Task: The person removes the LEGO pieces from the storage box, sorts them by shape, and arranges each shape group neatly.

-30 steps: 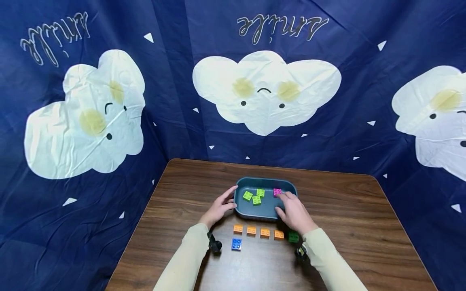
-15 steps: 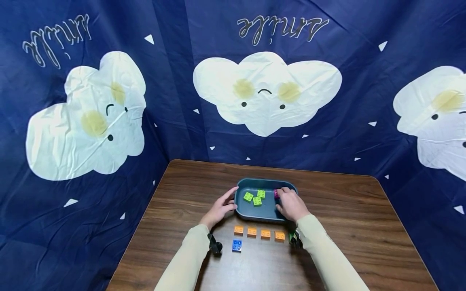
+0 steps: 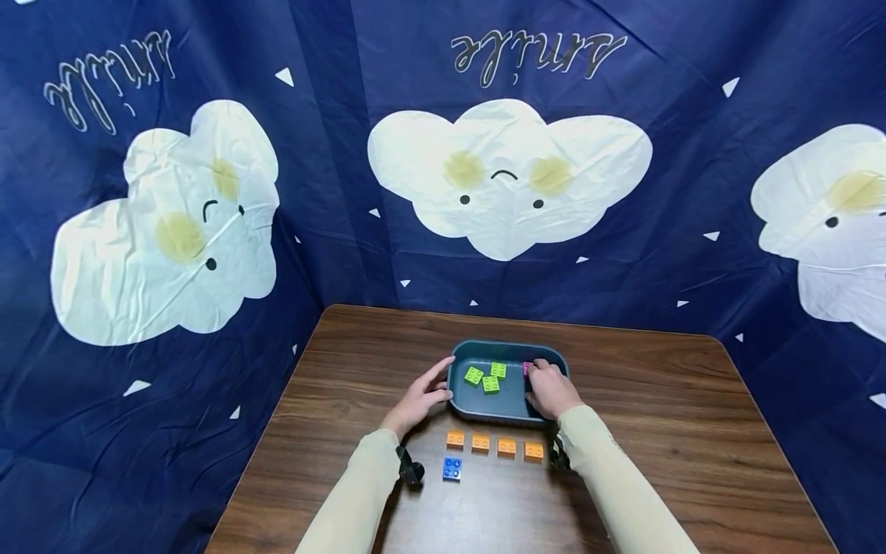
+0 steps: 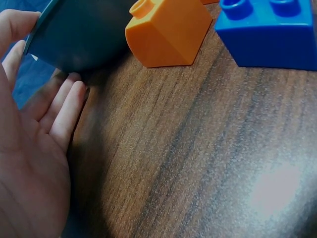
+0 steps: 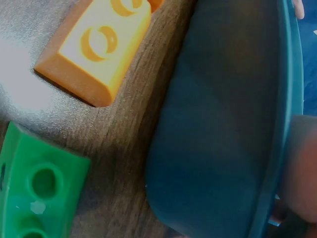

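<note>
A dark teal tray [image 3: 477,408] stands on the table with several lime green bricks [image 3: 491,384] in its left half. At its left end my left hand [image 3: 418,400] touches the rim with outstretched fingers; in the left wrist view, its lower fingers lie by the tray's base. My right hand [image 3: 552,391] reaches over the right end into the tray, fingers bent down at a magenta toy brick [image 3: 527,368]. Those fingers cover part of the brick, so a grip on it cannot be made out. The right wrist view shows only a blurred piece of this hand beside the rim.
In front of the tray runs a row of several orange sloped bricks [image 3: 507,447]. A blue brick [image 3: 452,469] sits nearer me. By my right wrist is a green brick [image 5: 44,183], hidden in the head view. A dark blue curtain [image 3: 332,254] hangs behind the table.
My right hand has moved inward and a little forward over the magenta brick, with its fingers more bent. The right sleeve now hides the green brick. My left hand stays at the rim.
</note>
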{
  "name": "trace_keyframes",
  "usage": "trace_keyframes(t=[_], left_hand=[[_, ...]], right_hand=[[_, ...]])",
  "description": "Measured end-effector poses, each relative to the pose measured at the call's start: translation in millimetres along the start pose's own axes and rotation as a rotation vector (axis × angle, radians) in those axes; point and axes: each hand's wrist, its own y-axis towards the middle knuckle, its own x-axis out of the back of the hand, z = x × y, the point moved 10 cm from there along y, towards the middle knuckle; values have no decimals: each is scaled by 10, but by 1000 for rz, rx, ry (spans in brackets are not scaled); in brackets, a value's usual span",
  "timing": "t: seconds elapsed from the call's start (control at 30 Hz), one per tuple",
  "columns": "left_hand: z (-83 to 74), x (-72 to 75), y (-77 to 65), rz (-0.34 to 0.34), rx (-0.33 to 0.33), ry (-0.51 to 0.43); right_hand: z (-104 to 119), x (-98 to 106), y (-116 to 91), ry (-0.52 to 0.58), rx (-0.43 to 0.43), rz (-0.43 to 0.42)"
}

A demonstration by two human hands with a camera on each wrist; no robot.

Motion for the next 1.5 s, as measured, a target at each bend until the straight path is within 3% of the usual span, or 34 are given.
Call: trace_keyframes(t=[0.27, 0.8, 0.97, 1.23, 1.5], left_hand=[[-14, -5, -7, -2, 14, 0], [6, -5, 3, -10, 16, 5], [3, -7, -1, -13, 20, 6], [-5, -12, -7, -8, 17, 1], [-5, 3, -3, -9, 7, 21]], right_hand=[[-18, 10, -1, 17, -1, -47], [36, -72, -1, 93, -14, 59], [2, 6, -25, 140, -14, 7], [-17, 198, -159, 343, -64, -79], [175, 424, -411, 436, 21, -177]])
